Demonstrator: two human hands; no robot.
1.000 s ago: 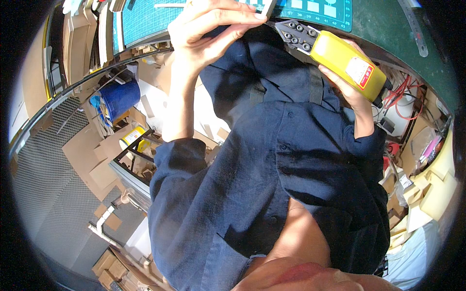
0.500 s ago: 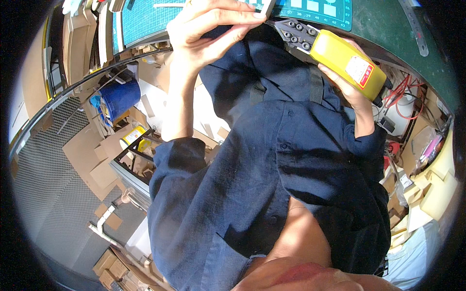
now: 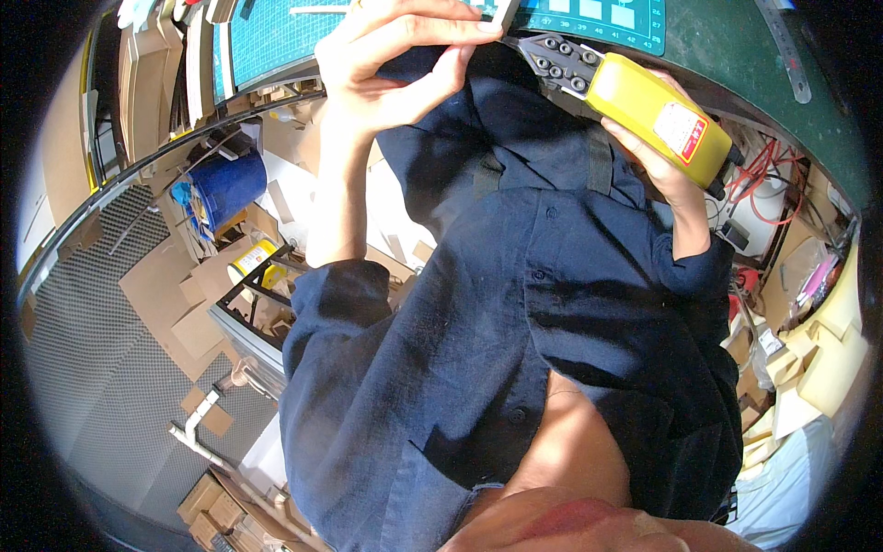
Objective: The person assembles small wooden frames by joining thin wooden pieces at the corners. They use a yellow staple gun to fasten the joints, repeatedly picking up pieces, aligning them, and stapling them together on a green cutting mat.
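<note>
My left hand [image 3: 395,69] is at the top, its fingers closed on a small pale strip-like piece [image 3: 505,14]; the piece's upper end runs out of view. My right hand [image 3: 659,167] wraps round the yellow body of a hand-held plier-type power tool [image 3: 635,97]. Its dark bolted metal head points up and left, with the narrow tip close to my left fingertips and the piece's lower end. Whether the tip touches the piece I cannot tell. Both hands are above my lap, at the near edge of a green cutting mat [image 3: 276,41].
A white strip [image 3: 317,10] lies on the mat. A metal ruler [image 3: 786,55] rests on the dark green tabletop [image 3: 717,37] at right. Cardboard sheets [image 3: 152,74] stand at the left. Below are a blue bin [image 3: 225,189], a yellow can [image 3: 256,262] and red cables [image 3: 777,179].
The fingers of my left hand have shifted slightly, with the thumb bent a little more. The power tool has barely moved in my right hand.
</note>
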